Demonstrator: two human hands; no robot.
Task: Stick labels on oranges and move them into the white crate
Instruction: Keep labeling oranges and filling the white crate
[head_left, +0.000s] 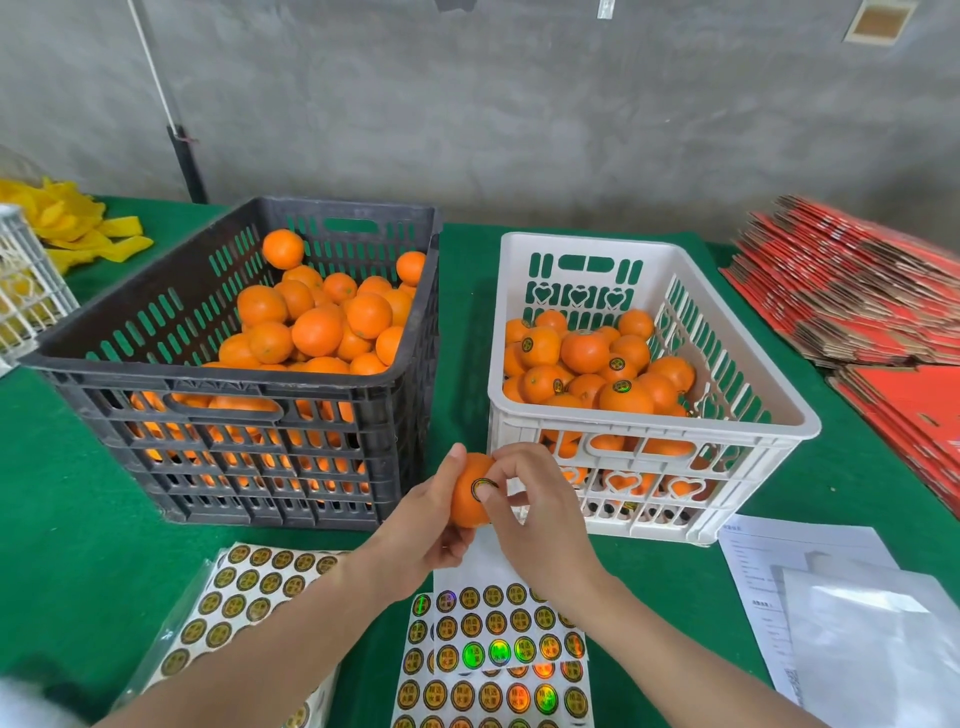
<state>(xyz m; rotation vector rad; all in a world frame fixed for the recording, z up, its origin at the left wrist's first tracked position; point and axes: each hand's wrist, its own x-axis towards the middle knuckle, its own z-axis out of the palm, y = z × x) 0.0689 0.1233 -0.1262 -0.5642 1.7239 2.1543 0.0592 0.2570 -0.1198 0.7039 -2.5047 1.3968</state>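
My left hand (431, 525) grips an orange (465, 501) in front of the two crates, above the table. My right hand (540, 512) presses a round label (482, 487) onto that orange with its thumb, its other fingers curled round the fruit. The black crate (228, 410) on the left is heaped with unlabelled oranges (317, 327). On the right, the white crate (753, 395) holds several oranges bearing labels (587, 364). Sheets of round gold labels (498, 649) lie on the green table below my hands, with another sheet (244, 592) in a plastic sleeve to the left.
Flattened red cartons (852, 291) are stacked at the right. White papers and a clear bag (852, 623) lie at the front right. A white basket (26, 291) and yellow foam nets (72, 223) sit at the far left. A grey wall runs behind.
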